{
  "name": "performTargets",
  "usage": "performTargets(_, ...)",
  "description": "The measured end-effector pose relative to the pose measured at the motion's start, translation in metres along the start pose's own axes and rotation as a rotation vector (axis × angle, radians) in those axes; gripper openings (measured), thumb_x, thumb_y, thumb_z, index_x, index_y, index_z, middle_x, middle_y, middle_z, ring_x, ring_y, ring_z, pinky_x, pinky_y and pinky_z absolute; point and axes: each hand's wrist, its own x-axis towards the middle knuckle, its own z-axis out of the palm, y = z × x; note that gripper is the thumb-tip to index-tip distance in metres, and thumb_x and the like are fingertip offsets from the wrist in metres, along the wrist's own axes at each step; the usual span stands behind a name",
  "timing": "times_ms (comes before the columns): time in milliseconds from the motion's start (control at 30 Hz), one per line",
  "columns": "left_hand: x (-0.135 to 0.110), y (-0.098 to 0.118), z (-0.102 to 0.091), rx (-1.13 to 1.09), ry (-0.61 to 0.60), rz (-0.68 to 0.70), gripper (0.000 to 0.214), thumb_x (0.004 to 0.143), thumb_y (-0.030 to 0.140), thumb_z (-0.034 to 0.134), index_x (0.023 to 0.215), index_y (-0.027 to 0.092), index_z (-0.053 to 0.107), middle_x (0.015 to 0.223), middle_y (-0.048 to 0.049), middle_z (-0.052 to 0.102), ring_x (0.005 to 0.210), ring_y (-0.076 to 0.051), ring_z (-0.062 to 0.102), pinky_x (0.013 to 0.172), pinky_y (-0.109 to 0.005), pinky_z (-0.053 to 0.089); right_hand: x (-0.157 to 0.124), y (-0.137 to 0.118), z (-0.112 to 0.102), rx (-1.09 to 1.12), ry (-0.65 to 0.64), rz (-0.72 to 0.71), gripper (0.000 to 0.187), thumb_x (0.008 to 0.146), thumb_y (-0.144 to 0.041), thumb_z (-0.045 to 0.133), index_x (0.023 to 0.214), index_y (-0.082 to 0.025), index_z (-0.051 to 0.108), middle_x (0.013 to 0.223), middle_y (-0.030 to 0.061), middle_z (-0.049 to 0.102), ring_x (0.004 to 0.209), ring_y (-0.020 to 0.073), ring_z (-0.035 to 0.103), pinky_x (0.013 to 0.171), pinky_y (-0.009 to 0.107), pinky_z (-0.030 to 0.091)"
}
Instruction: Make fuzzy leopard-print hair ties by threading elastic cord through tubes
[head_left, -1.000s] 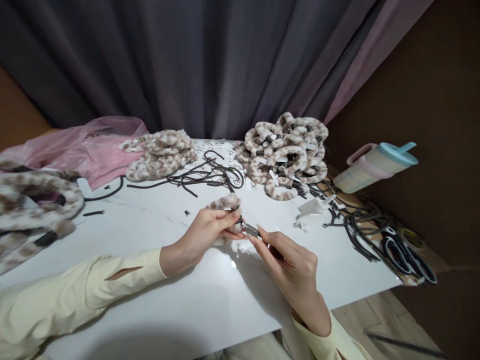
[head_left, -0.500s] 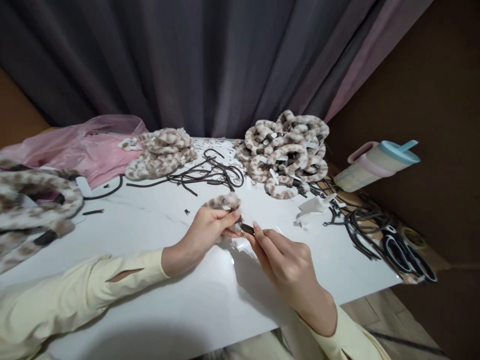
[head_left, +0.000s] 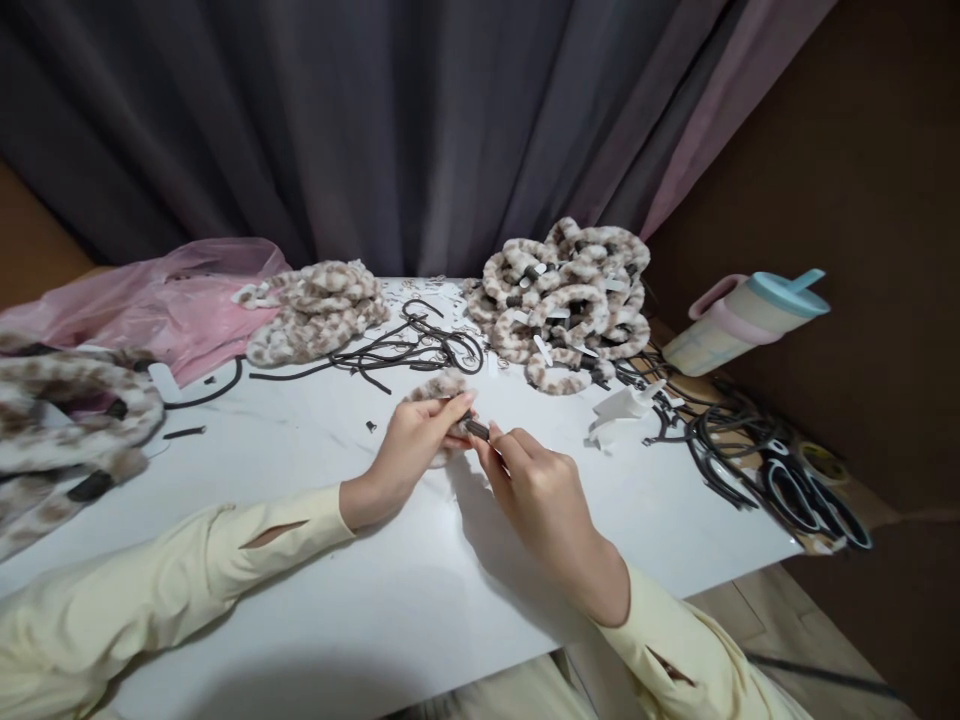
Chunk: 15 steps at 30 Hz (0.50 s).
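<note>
My left hand [head_left: 409,445] is closed around a small furry leopard-print headband piece [head_left: 436,386], just above the white table [head_left: 315,590]. My right hand [head_left: 536,490] pinches the dark end of that piece [head_left: 475,428], its fingertips meeting my left thumb. Both hands sit near the middle of the table, in cream sleeves.
A heap of furry leopard-print headbands [head_left: 570,300] lies at the back right, a smaller heap [head_left: 315,310] at the back left, more [head_left: 67,410] at the far left by a pink plastic bag [head_left: 157,300]. Dark cords [head_left: 405,350], black scissors [head_left: 810,495] and a lidded cup [head_left: 746,320] sit around.
My right hand has slid left and forward to close on the dark end, and both hands have shifted a little toward the back of the table. White paper scraps under them are now hidden.
</note>
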Motion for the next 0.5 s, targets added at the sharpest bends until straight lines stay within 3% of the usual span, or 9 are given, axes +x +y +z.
performTargets(133,0.006,-0.003,0.001,-0.013,0.056,0.038,0.04,0.069,0.048,0.07,0.068,0.009,0.067,0.064,-0.0068,0.067,0.055,-0.012,0.062,0.054,-0.019,0.048,0.004,0.002,0.007,-0.001,-0.067,0.027,0.03,0.095,-0.021,0.037,0.078,-0.012,0.06,0.059,0.0027,0.056,0.044,0.0121,0.048,0.044,0.025,0.023)
performTargets(367,0.014,-0.024,0.001,-0.028,0.147,0.084,0.037,0.069,0.048,0.069,0.068,0.012,0.066,0.049,0.0013,0.057,0.044,-0.007,0.05,0.043,-0.016,0.038,0.022,-0.011,0.012,-0.114,-0.474,0.169,0.019,0.091,-0.015,0.043,0.087,-0.011,0.061,0.074,0.0089,0.063,0.056,0.0178,0.059,0.047,0.028,0.028)
performTargets(500,0.018,-0.026,-0.001,0.04,0.226,0.168,0.037,0.07,0.048,0.068,0.061,0.012,0.063,0.051,0.001,0.057,0.046,-0.007,0.049,0.042,-0.017,0.035,0.029,-0.016,0.014,-0.156,-0.515,0.145,0.017,0.089,-0.012,0.043,0.094,-0.009,0.059,0.08,0.0112,0.063,0.062,0.0188,0.062,0.047,0.027,0.03)
